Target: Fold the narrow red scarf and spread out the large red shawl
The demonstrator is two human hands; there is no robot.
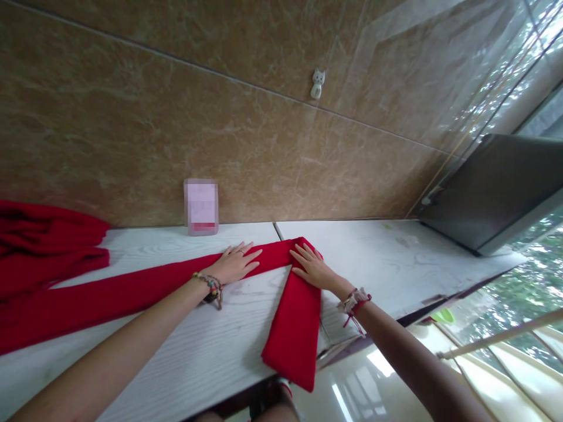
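**While Both Hands Press Flat, a Red Cloth Strip Turns a Corner**

Where the long red cloth strip bends near the middle of the white wood-grain tabletop, both hands lie on it, palms down. The left hand rests flat on the strip just left of the bend, fingers stretched out and slightly spread, gripping nothing. The right hand lies flat on the folded corner itself, fingers extended toward the left hand, also gripping nothing; the fingertips of the two hands are near each other but apart.

From the corner, one length of the strip runs left across the tabletop, and the other runs toward the person and hangs over the near edge. Each wrist wears a beaded bracelet.

At the far left sits a bunched red fabric pile; whether it joins the strip cannot be told. A small blurred card leans against the brown tiled wall, where a white cat-shaped hook is stuck higher up. A dark flat panel stands at the right end.
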